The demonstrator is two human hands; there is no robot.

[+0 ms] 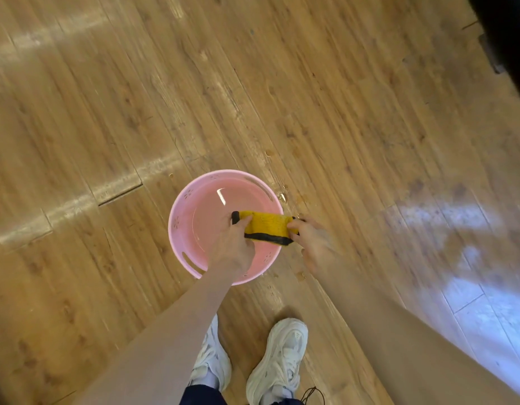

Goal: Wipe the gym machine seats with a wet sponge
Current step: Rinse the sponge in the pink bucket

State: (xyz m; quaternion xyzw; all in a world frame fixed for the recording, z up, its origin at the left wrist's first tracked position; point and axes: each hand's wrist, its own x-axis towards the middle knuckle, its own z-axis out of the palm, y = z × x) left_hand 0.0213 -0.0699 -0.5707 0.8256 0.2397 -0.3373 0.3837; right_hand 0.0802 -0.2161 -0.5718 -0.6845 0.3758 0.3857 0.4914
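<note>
The yellow sponge (267, 228), black along its near edge, is stretched between both hands above the right side of a pink bucket (177, 217) holding water. The left hand (234, 248) grips its left end with curled fingers; the right hand (313, 242) pinches its right end. The bucket stands on a wooden floor (106, 112) with water drops just beyond its right rim. Two white sneakers (277, 361) stand nearest the camera.
</note>
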